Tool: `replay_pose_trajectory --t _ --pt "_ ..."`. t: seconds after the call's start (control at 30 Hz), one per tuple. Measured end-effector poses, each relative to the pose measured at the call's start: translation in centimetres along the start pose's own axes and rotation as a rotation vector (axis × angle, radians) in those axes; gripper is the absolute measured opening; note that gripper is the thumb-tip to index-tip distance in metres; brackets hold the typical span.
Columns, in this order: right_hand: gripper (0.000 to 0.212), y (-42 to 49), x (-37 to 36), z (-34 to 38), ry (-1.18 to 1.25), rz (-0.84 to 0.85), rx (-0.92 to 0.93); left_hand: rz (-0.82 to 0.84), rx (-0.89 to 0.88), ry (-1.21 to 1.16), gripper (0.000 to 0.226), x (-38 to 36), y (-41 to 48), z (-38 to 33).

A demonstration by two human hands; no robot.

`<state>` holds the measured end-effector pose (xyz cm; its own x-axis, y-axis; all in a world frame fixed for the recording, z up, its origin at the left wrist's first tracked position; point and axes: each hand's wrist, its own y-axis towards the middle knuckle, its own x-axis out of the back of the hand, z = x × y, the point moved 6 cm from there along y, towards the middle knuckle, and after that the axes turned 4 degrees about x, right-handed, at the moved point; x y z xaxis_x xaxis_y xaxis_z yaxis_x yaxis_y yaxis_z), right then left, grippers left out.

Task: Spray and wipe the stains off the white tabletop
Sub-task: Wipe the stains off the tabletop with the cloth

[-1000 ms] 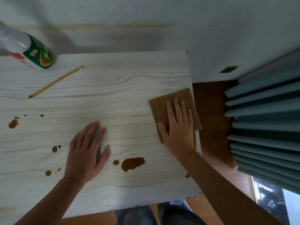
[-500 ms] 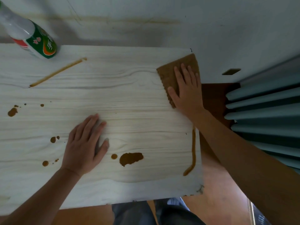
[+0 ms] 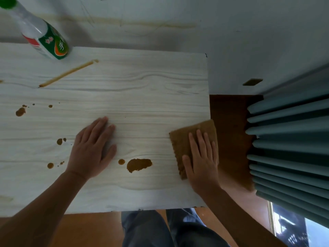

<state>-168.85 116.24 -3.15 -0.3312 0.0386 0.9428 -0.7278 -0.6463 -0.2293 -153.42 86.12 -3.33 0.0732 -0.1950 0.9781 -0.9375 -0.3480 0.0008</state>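
The white wood-grain tabletop (image 3: 142, 90) carries brown stains: a large blot (image 3: 138, 164) near the front, a long streak (image 3: 67, 73) at the back left, and several small spots (image 3: 20, 111) on the left. My right hand (image 3: 201, 157) presses flat on a brown cloth (image 3: 179, 145) at the table's right edge; the cloth overhangs the edge a little. Resting palm down on the tabletop, my left hand (image 3: 92, 148) has its fingers apart and holds nothing, just left of the large blot. A spray bottle (image 3: 41, 34) with a green label stands at the back left corner.
A white wall (image 3: 231, 32) runs behind the table. Grey-green pleated curtains (image 3: 288, 139) hang close on the right, beyond a gap of brown floor (image 3: 229, 131). My legs in dark trousers (image 3: 151, 230) show below the front edge.
My right hand slid the cloth from the back right corner down along the right edge toward the front. The brown streak by that edge no longer shows. My left hand stayed put.
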Motion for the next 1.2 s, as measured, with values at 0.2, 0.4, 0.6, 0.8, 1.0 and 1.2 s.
replay_pose_trajectory --t 0.2,0.4,0.6,0.8,1.0,1.2 --pt "0.062 6.3 1.8 -1.5 -0.083 -0.047 0.149 -0.025 -0.006 0.012 0.062 0.2 0.0 -0.2" --pt "0.057 5.5 1.5 -1.4 -0.044 -0.117 0.098 -0.014 0.005 0.012 0.063 0.4 0.0 -0.3" --pt "0.06 -3.3 -0.7 -0.9 0.046 -0.125 -0.018 -0.004 0.021 0.002 0.062 0.6 0.0 -0.6" --pt "0.062 -8.3 -2.3 0.2 0.023 -0.123 -0.065 0.006 0.016 -0.008 0.063 0.7 0.1 -0.4" --pt "0.062 -1.4 -0.4 0.6 -0.021 -0.152 -0.133 0.027 0.014 -0.024 0.064 0.5 0.0 0.1" --pt "0.062 1.9 -1.0 2.6 0.02 -0.211 -0.367 0.077 0.015 -0.037 0.062 0.3 -0.1 0.3"
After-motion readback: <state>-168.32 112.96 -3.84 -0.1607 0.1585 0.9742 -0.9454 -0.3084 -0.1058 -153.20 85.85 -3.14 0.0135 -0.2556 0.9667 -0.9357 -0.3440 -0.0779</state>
